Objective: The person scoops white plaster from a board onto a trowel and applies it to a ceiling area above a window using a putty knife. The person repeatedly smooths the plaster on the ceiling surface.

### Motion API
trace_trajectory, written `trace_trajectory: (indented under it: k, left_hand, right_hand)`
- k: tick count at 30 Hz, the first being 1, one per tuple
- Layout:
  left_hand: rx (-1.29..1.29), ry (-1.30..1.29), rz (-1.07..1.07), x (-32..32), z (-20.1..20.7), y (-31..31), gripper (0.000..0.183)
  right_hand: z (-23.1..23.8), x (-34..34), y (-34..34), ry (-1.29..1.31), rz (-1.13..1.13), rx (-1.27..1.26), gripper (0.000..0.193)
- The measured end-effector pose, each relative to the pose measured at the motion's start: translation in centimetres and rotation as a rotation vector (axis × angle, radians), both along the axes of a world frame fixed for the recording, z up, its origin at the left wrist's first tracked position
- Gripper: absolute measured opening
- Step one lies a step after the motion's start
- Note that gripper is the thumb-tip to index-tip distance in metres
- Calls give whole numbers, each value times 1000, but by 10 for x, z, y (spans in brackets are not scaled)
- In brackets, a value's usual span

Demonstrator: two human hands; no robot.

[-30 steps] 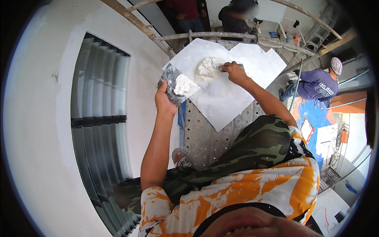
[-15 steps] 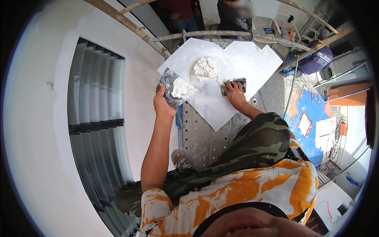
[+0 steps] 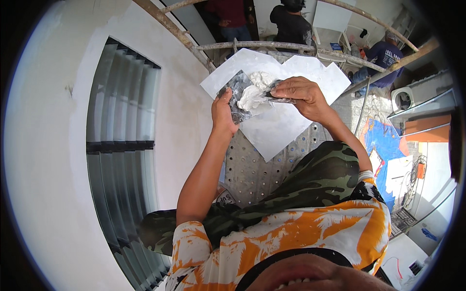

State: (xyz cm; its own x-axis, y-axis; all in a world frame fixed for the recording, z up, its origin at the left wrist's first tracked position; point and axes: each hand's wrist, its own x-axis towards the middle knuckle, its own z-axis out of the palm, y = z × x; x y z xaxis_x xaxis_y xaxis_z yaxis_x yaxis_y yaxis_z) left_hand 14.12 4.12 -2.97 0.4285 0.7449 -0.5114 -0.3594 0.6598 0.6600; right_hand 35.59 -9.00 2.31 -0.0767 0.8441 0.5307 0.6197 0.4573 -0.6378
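My left hand [image 3: 223,114] grips the edge of a dark, flat, smeared plate [image 3: 238,83], which carries a lump of white putty [image 3: 249,99]. In my right hand [image 3: 305,97] is a dark flat trowel [image 3: 282,100], held tilted with its edge against that putty. Fingers partly cover both tools. Beneath them lies a white angular board [image 3: 276,133]. A larger mound of putty [image 3: 262,77] sits on the board, partly hidden behind the plate and trowel.
Scaffold rails [image 3: 262,44] run beyond the board, over a perforated metal platform [image 3: 252,167]. A louvred window [image 3: 121,102] is set in the left wall. Several people, one in a dark shirt [image 3: 291,24], are past the rails. A blue sheet [image 3: 381,136] lies lower right.
My right hand has lifted the trowel off the board and brought it left to the putty on the plate. My left hand has moved slightly right with the plate.
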Motion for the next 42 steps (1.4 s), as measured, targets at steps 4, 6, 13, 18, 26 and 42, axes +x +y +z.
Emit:
trace_trajectory:
  k: [4, 6, 13, 18, 26, 42]
  left_hand:
    - [-48, -78, 28, 6, 12, -2, 38]
    - [-90, 86, 114, 4, 17, -2, 38]
    - [-49, 18, 191, -5, 15, 9, 38]
    - [-17, -32, 200, -11, 5, 17, 38]
    - [-228, 101, 168, 7, -19, -10, 37]
    - [-9, -304, -71, 13, -8, -3, 40]
  right_hand:
    - [-23, 10, -2, 295, -253, 11, 43]
    - [-53, 23, -2, -99, -414, -208, 42]
    - [-179, 6, 22, -639, -582, -693, 38]
    - [-192, -30, -7, -683, -304, -719, 34]
    - [-83, -10, -13, 404, -191, -100, 61]
    - [-47, 43, -37, 421, -124, -429, 29]
